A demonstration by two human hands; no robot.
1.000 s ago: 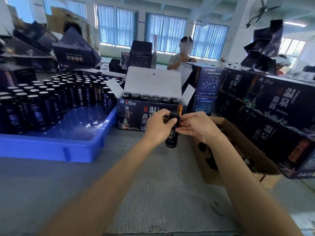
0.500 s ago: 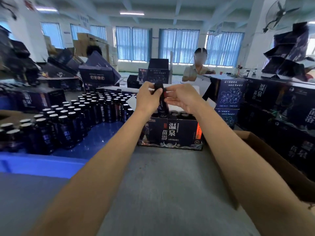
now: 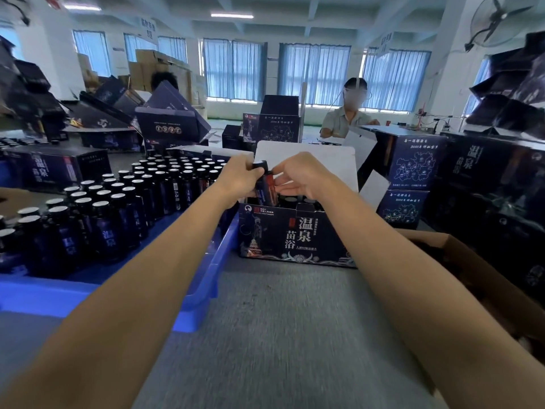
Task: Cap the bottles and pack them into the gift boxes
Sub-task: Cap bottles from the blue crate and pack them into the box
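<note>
Two bare forearms reach away from the viewer across a grey table (image 3: 280,320). Both hands meet on one dark bottle (image 3: 267,188) with a black cap (image 3: 260,165). The left hand (image 3: 236,180) curls round the bottle's top at the cap, and the right hand (image 3: 303,178) pinches its side with fingers and thumb. The bottle is slightly tilted, held over the left end of an open dark gift box (image 3: 295,234), its base at the opening. The box's white lid flap (image 3: 309,160) stands up behind, and other capped bottles show inside.

To the left, a blue tray (image 3: 212,261) touches the box and holds rows of dark bottles (image 3: 118,214). At near right is a brown cardboard box (image 3: 486,284). Closed gift boxes (image 3: 413,166) are stacked at far right. A seated person (image 3: 345,119) works beyond them.
</note>
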